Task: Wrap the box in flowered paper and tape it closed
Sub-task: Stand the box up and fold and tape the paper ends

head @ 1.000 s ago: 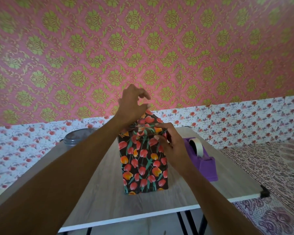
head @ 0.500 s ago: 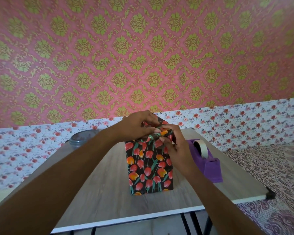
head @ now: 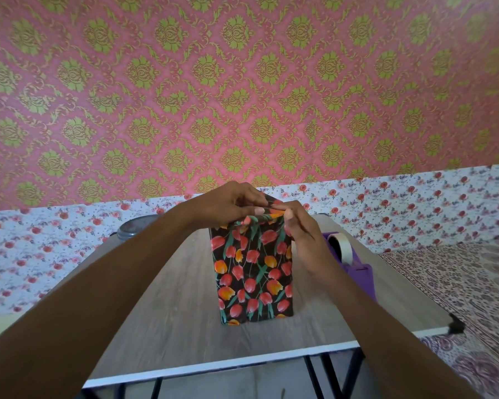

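Probably a home room: pink damask wallpaper (head: 242, 82), floral border (head: 415, 203), patterned bedspread (head: 473, 298).

Arms extended, left grip (head: 231, 204), right grip (head: 301, 228) close together, pinching paper (head: 254, 272)

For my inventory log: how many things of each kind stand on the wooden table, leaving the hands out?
Tall box wrapped in black paper with red and orange tulips: 1
Purple plastic tape dispenser with a pale tape roll: 1
Grey round lid-like thing at the far left edge: 1
Total: 3
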A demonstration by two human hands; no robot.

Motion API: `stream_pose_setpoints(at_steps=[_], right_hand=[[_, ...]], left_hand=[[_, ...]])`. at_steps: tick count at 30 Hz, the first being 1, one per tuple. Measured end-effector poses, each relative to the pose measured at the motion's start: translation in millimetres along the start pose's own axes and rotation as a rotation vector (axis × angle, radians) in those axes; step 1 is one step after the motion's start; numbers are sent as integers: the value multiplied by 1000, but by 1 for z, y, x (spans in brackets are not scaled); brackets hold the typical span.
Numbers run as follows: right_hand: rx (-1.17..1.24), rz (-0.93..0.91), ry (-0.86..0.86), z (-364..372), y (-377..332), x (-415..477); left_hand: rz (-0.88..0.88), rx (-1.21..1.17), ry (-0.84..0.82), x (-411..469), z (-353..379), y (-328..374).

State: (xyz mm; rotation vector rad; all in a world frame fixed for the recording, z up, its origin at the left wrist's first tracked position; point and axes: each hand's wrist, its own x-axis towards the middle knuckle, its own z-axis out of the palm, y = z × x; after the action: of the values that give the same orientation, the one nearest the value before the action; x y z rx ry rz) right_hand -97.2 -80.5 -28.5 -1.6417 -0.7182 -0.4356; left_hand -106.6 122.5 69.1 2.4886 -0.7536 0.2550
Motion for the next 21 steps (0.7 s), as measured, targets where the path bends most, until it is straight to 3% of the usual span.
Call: stream_pose_setpoints(at_steps=[13,21], right_hand=[[225,139,4,-5,-2,11],[168,154,-10,-8,-6,11]], left_hand=[[-65,-9,-98,1,-4,7],[-101,-46,-112,-1,-7,7]])
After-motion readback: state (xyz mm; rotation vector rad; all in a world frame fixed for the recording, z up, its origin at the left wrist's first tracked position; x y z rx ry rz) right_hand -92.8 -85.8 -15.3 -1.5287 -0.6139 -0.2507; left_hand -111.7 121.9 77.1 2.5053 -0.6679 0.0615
